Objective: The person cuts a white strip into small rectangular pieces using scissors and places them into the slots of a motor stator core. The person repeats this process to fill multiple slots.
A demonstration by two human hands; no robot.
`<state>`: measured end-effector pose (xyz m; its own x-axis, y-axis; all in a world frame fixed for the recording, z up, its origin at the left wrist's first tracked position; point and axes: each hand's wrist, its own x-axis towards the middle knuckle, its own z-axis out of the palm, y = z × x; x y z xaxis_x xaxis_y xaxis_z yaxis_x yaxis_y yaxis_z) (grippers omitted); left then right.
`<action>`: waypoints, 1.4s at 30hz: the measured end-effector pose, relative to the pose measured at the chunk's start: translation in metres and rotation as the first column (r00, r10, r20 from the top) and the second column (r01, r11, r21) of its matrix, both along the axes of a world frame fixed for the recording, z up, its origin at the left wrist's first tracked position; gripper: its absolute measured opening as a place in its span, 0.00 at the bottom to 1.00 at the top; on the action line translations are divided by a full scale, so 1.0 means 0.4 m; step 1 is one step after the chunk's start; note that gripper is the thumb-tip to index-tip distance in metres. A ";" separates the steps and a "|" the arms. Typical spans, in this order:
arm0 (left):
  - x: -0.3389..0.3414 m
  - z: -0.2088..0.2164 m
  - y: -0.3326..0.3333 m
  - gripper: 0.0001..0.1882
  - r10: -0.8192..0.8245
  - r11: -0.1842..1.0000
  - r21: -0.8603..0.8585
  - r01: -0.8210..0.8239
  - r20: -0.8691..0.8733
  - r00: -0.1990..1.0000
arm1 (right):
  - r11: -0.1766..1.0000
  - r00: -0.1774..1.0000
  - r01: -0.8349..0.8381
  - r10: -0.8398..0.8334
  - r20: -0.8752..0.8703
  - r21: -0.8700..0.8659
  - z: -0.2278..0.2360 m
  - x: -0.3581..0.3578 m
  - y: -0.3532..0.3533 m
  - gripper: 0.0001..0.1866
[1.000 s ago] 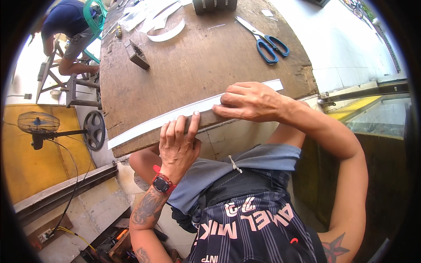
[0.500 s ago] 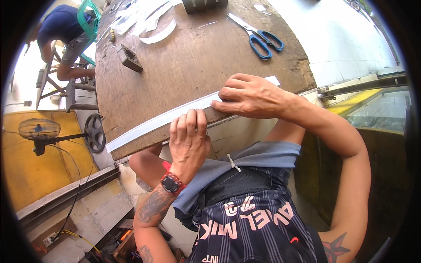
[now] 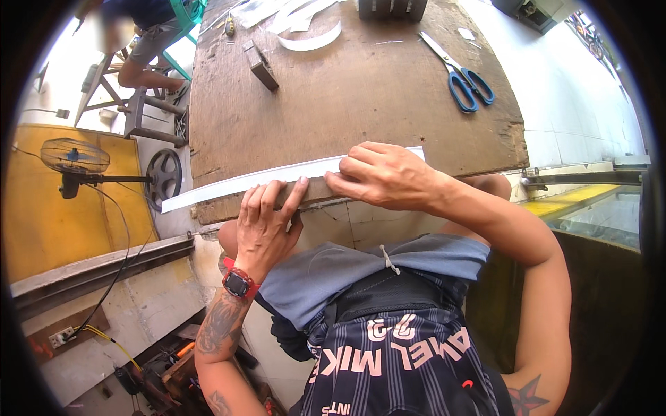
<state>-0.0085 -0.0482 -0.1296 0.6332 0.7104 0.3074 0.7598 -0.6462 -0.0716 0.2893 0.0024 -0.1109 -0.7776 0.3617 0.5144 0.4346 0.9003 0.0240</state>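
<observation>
Slightly spread left fingers on white strip

Pale letters and digits — plus 1 small red mark — on the dark striped shirt

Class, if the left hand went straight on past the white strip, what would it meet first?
Beyond the white strip, the left hand would cross bare tabletop, then probably meet the small grey block first, though the fisheye bend makes the exact line uncertain.
</observation>
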 end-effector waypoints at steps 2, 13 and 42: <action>0.012 0.003 0.001 0.43 0.018 1.000 0.010 -0.018 0.024 1.000 | 1.000 1.000 0.013 -0.013 0.001 -0.021 0.000 0.004 -0.002 0.18; 0.088 -0.010 -0.007 0.45 0.021 1.000 0.020 -0.023 0.065 0.998 | 0.998 0.997 0.033 -0.029 0.077 -0.047 0.014 0.058 -0.009 0.19; 0.230 -0.011 -0.013 0.46 -0.058 0.997 0.052 0.053 0.096 0.994 | 0.998 0.998 0.055 -0.055 0.037 -0.005 0.016 0.194 -0.027 0.13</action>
<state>0.0837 -0.0535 -0.1341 0.6365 0.6576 0.4031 0.7278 -0.6850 -0.0318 0.3668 -0.0085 -0.1044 -0.7748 0.4073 0.4836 0.4823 0.8753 0.0354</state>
